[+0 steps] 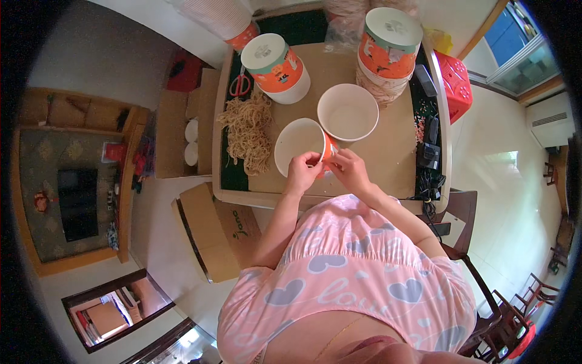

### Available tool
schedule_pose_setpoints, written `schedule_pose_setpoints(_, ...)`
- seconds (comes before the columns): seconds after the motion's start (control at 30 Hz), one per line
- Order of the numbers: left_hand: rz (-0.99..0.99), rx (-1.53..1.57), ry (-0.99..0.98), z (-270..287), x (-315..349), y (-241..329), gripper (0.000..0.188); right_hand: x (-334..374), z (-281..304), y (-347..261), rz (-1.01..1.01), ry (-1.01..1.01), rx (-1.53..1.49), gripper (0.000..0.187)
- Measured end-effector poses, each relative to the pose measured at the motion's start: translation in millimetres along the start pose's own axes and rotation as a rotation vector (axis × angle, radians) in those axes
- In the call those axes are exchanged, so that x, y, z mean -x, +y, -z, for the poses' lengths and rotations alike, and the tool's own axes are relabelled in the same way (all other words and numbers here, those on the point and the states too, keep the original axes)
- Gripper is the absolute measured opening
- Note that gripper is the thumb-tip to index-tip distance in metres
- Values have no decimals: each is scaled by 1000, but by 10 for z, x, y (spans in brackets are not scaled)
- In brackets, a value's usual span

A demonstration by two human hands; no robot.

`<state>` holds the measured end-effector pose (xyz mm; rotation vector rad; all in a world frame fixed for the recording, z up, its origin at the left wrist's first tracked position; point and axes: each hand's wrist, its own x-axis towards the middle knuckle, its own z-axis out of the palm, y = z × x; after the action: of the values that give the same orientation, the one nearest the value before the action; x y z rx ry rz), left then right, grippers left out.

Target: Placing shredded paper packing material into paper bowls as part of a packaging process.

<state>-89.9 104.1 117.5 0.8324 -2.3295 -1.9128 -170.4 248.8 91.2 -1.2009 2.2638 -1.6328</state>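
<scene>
A white paper bucket with an orange printed outside [294,145] lies tilted near the table's front edge, its open mouth facing up and left. My left hand [304,173] is closed on its near rim, thumb and finger pinching the edge. Against the orange side, my right hand [350,171] has its fingers pressed together on the bucket; any small thing between the fingertips is hidden. Just behind stands a second paper bucket [347,112], upright, with its white inside showing. To the left lies a loose heap of tan strings [248,133].
Upside-down stacks of printed buckets stand at the back left [280,76] and back right [388,54]. Red-handled scissors [240,86] lie beside the strings. Black adapters and cables [430,155] line the right edge. Cardboard boxes [221,233] and a red stool [453,88] flank the table.
</scene>
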Motion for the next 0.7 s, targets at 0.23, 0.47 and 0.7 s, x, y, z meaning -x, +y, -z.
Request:
schedule_pose_setpoints(0.23,-33,-22,24,-8,-22,-34,15,-48,1,-48,-80,75,-38,8)
schedule_pose_setpoints(0.47,-30,-36,25,-7,-29,-13,14,35,-10,42,-128,-82,25,11)
schedule_pose_setpoints(0.7,-129,-313,216,-114,-1,138,11,-27,-5,13,-241,62,-86,11)
